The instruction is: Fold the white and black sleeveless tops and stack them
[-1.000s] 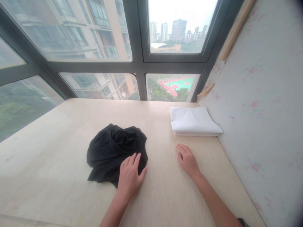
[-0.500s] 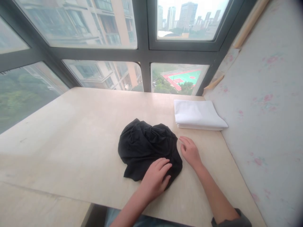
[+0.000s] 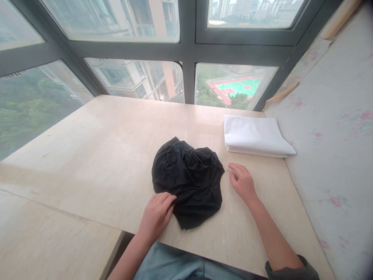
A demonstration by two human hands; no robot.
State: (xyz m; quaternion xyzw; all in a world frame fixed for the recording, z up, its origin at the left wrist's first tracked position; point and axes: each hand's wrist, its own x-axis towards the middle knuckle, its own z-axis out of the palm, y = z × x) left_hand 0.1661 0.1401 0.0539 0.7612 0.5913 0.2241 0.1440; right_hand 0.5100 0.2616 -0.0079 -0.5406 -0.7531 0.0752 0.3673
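A crumpled piece of black fabric (image 3: 189, 175), perhaps a garment, lies in a loose heap on the pale tabletop (image 3: 116, 155). At its lower left edge my left hand (image 3: 157, 214) is closed, fingers pinching the cloth's border. My right hand (image 3: 242, 182) rests on the table just to the right of the cloth, apart from it, with its fingers curved and a gap between thumb and fingers; nothing shows in it. The kind of garment cannot be made out from the folds.
A folded white cloth (image 3: 256, 136) lies at the back right, near the flowered wall (image 3: 329, 155). Grey window frames (image 3: 131, 50) stand along the far edge. The table's front edge (image 3: 204, 258) runs close to my legs.
My left hand has moved left from on top of the black fabric to its lower left edge and grips it there. The lower part of the fabric has shifted shape. My view has tilted down slightly.
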